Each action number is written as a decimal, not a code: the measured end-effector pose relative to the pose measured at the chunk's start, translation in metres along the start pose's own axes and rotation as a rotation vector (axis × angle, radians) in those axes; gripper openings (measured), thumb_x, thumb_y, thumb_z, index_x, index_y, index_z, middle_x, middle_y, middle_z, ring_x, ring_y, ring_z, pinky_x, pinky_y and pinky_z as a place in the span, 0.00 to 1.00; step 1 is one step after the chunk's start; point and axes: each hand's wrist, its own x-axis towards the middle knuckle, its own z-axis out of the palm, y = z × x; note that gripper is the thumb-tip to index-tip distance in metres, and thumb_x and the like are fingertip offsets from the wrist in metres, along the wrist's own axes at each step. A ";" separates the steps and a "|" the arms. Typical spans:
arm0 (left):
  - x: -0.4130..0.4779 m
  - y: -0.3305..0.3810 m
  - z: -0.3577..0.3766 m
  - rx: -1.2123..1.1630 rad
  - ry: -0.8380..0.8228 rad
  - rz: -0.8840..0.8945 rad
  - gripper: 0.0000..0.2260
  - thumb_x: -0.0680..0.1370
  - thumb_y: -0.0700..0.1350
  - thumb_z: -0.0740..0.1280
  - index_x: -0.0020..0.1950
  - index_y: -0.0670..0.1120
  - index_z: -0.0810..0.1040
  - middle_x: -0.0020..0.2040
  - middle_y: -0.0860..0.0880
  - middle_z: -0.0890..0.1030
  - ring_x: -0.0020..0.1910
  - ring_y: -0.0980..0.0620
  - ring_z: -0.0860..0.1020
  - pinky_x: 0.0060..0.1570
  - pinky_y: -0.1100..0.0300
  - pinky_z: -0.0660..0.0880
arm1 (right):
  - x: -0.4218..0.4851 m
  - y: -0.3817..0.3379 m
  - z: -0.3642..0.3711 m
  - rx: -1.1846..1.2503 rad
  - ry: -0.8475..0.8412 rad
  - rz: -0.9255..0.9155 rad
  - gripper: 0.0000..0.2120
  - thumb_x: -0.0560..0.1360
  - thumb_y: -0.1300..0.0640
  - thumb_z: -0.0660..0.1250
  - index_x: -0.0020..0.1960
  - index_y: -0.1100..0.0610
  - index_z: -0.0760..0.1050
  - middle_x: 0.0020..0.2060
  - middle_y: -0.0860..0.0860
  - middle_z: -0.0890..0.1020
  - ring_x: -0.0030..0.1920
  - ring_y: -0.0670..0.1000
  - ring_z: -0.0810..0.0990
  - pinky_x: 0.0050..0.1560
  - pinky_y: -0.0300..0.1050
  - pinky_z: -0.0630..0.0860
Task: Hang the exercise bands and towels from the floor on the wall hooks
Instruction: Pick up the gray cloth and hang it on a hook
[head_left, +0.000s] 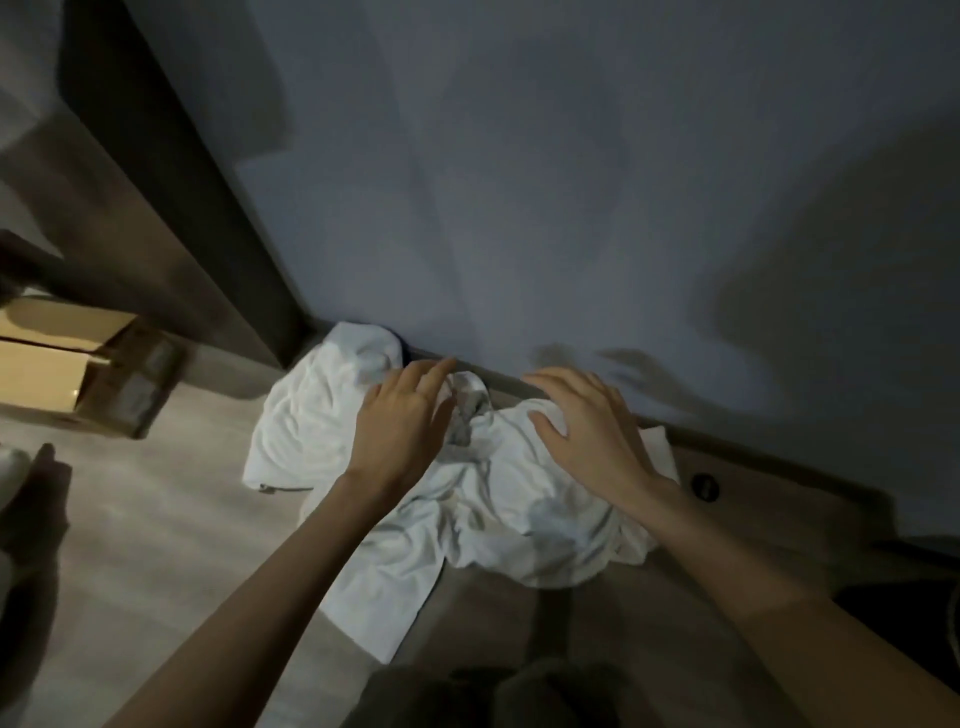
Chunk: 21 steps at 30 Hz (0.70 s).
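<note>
A crumpled pile of white towels (483, 509) lies on the floor against the base of the wall. A pale grey looped piece (470, 410), perhaps a band, shows in the pile between my hands. My left hand (402, 426) hovers over the left half of the pile, fingers spread and pointing at the wall. Over the right half my right hand (582, 426) is spread the same way, its thumb touching the cloth. Neither hand grips anything. No wall hooks are in view.
The blue-grey wall (571, 182) fills the upper view. A dark door frame (171, 218) runs along the left. A cardboard box (78, 364) sits on the light wood floor (156, 519) at left. A round black floor fitting (705, 487) lies right of the pile.
</note>
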 end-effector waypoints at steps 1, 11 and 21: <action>-0.005 -0.014 0.033 -0.003 -0.018 -0.023 0.21 0.79 0.50 0.63 0.71 0.50 0.68 0.63 0.47 0.76 0.58 0.43 0.76 0.53 0.51 0.73 | 0.001 0.013 0.032 0.016 -0.022 0.005 0.17 0.75 0.53 0.64 0.64 0.50 0.73 0.61 0.47 0.77 0.60 0.52 0.75 0.60 0.50 0.70; -0.023 -0.130 0.303 0.024 -0.126 -0.086 0.22 0.76 0.47 0.68 0.70 0.49 0.70 0.67 0.45 0.74 0.63 0.42 0.73 0.57 0.47 0.72 | 0.028 0.114 0.301 0.137 -0.171 0.105 0.17 0.75 0.54 0.65 0.63 0.50 0.74 0.62 0.50 0.77 0.63 0.54 0.74 0.60 0.52 0.73; -0.010 -0.175 0.391 0.065 -0.071 -0.105 0.15 0.75 0.49 0.63 0.62 0.51 0.75 0.56 0.47 0.78 0.56 0.41 0.74 0.56 0.48 0.68 | 0.049 0.135 0.411 0.038 -0.255 0.131 0.11 0.75 0.54 0.66 0.57 0.52 0.76 0.54 0.52 0.80 0.59 0.58 0.73 0.54 0.53 0.74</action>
